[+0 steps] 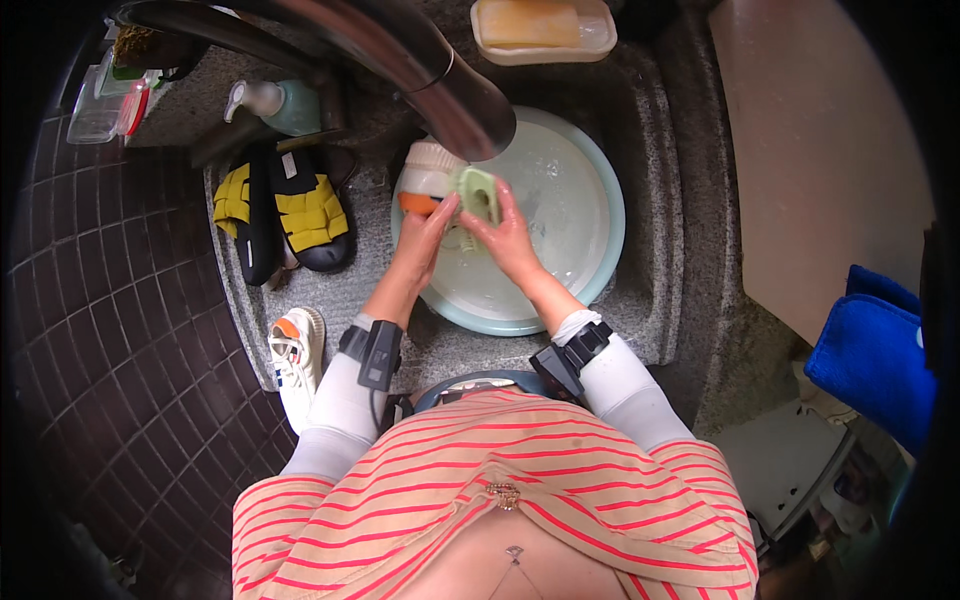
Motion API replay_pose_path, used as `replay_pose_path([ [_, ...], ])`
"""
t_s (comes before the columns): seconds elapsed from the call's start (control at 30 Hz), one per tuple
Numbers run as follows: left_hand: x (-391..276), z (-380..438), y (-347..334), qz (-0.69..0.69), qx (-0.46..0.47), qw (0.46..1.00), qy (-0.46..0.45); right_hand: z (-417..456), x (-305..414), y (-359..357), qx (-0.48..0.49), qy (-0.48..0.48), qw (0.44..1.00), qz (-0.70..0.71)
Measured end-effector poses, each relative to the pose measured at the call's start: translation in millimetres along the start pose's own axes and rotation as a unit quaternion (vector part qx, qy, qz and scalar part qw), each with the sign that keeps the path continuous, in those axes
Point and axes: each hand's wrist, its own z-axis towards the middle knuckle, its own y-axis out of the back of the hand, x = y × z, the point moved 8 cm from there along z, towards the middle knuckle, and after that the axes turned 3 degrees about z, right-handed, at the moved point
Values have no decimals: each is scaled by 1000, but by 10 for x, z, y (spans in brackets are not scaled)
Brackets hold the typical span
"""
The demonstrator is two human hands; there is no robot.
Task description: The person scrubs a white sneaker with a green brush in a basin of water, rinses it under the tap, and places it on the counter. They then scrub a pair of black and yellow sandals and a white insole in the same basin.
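My left hand holds a white shoe with an orange patch and a ribbed sole over the left part of a round basin. My right hand grips a pale green scrubbing brush, its blurred bristle side against or very close to the shoe. The pale blue-rimmed basin holds cloudy water. A dark faucet hangs over the shoe and the basin. Another white sneaker with laces and an orange patch lies by my left forearm. The shoe's underside and part of its upper are hidden by my hands.
Black slippers with yellow woven straps rest on the stone ledge at left. Behind them stands a pump bottle. A bar of soap sits in a white dish at the top. A blue cloth hangs at right.
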Motion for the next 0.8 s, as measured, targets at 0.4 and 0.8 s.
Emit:
replay_pose_path([
  [0.4, -13, 107, 37, -216, -6, 972, 89, 109, -526, -33, 14, -20, 999, -47],
  [0.8, -195, 73, -50, 473, 32, 880, -26, 130, -855, 524, -23, -110, 956, -272],
])
